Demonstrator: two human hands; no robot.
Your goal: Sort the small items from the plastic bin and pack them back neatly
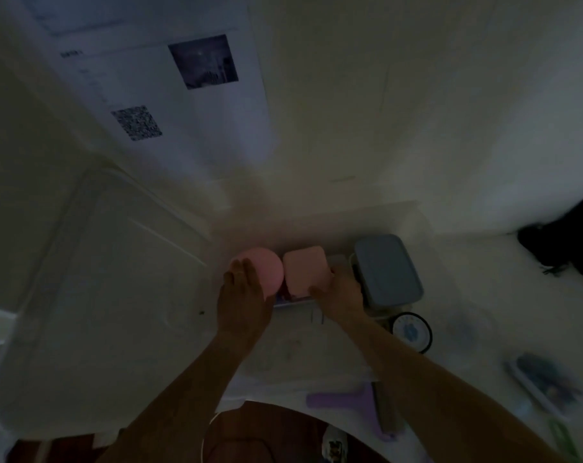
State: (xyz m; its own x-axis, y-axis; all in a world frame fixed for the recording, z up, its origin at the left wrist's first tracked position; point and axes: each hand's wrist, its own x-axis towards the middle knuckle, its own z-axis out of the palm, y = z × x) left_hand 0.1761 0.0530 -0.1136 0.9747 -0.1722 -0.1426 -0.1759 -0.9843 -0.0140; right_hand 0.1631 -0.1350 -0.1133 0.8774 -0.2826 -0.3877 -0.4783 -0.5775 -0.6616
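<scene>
- Packing seems under way: we see a pink round case (263, 270) and a pink square box (305, 270) side by side, touching, in the clear bin (413, 212), whose walls are faint in the dim light.
- Left hand (245, 292) lies on the round case with fingers straight.
- Right hand (338, 290) grips the square box, thumb on its near side.
- A grey lidded box (387, 270) sits just right of the square box; we cannot tell if it is inside the bin.
- Left to pack, we judge: round tin (412, 332), purple tool (350, 404), blurred packets (544, 384) at right.
- A white lid (100, 295) lies at left, off the bin.
</scene>
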